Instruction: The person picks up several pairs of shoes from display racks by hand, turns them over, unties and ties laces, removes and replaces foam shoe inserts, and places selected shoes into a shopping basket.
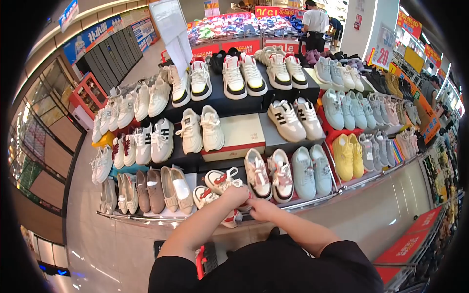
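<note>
My left hand (237,194) and my right hand (264,209) meet at the front edge of the shoe display. Both have their fingers closed on a white sneaker with red patches (231,219), largely hidden beneath my left hand and forearm. A bit of red shows between the hands. Just behind, a cream sneaker with red trim and white laces (222,180) lies tilted on the shelf, and a similar sneaker (204,196) sits left of it, partly covered by my forearm. Right of my hands stands a pair of cream sneakers with pink laces (257,174).
A metal rail (312,201) runs along the display's front. Stepped rows hold many shoes, including pale blue sneakers (304,173), yellow sneakers (343,157) and beige flats (176,189). A shoebox (234,134) lies mid-display. Below me is a red-handled basket (201,261). A person (315,24) stands behind.
</note>
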`<action>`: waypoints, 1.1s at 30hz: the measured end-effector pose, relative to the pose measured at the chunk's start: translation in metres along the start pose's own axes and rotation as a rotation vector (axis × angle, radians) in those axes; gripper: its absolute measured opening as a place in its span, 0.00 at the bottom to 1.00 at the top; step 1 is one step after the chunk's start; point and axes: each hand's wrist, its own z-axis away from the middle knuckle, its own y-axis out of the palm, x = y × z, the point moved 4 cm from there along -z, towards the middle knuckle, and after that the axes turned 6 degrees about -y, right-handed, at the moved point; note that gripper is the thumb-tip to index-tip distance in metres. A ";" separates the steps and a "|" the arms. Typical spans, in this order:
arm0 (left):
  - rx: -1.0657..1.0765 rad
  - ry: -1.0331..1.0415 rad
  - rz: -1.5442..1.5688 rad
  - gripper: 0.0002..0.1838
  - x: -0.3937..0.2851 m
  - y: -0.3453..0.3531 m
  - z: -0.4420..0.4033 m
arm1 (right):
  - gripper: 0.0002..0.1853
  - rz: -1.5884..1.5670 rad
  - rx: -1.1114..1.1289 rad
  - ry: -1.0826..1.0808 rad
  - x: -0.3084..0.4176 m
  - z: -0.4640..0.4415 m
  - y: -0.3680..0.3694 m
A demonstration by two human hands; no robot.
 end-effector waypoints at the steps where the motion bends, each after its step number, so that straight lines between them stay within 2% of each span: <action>1: 0.076 -0.012 0.012 0.16 -0.001 -0.007 0.000 | 0.20 0.025 0.057 0.016 0.002 -0.002 -0.004; 3: 0.247 0.076 -0.030 0.18 -0.004 -0.034 0.005 | 0.19 0.148 0.215 0.071 0.004 -0.007 -0.013; 4: 0.278 0.047 0.026 0.18 -0.004 -0.048 0.009 | 0.19 0.205 0.272 0.072 0.001 -0.011 -0.014; 5: 0.232 0.059 0.047 0.17 0.013 -0.018 0.002 | 0.21 0.231 0.285 0.048 -0.002 -0.015 -0.013; 7: 0.206 0.116 0.051 0.15 0.022 -0.020 0.009 | 0.22 0.252 0.297 0.002 -0.004 -0.017 -0.013; 9: 0.214 0.081 0.033 0.15 0.020 -0.027 0.012 | 0.24 0.238 0.311 -0.048 -0.012 -0.017 -0.012; 12: 0.224 0.001 0.036 0.15 0.012 -0.038 0.017 | 0.34 0.200 0.230 -0.159 -0.028 -0.003 -0.010; 18: 0.228 0.023 0.030 0.10 0.005 -0.037 0.012 | 0.40 0.181 0.071 -0.189 -0.033 0.001 0.009; 21: 0.250 0.028 -0.006 0.09 0.007 -0.039 0.010 | 0.45 0.191 0.091 -0.207 -0.030 0.007 0.001; 22: 0.226 0.008 0.014 0.10 0.011 -0.044 0.008 | 0.48 0.230 0.097 -0.223 -0.029 0.008 -0.003; 26: 0.205 -0.050 0.131 0.12 0.015 -0.051 0.011 | 0.49 0.277 0.149 -0.128 -0.021 0.013 -0.010; 27: 0.137 -0.005 0.193 0.12 0.024 -0.044 0.012 | 0.50 0.263 0.215 -0.078 -0.020 0.012 -0.010; 31: -0.024 0.065 0.361 0.12 0.037 -0.047 0.021 | 0.51 0.318 0.202 -0.071 -0.017 0.010 -0.001; 32: -0.091 0.084 0.424 0.12 0.038 -0.050 0.026 | 0.51 0.289 0.132 -0.085 -0.016 0.010 0.002; 33: -0.097 0.034 0.470 0.13 0.040 -0.053 0.029 | 0.50 0.289 0.108 -0.091 -0.012 0.010 0.001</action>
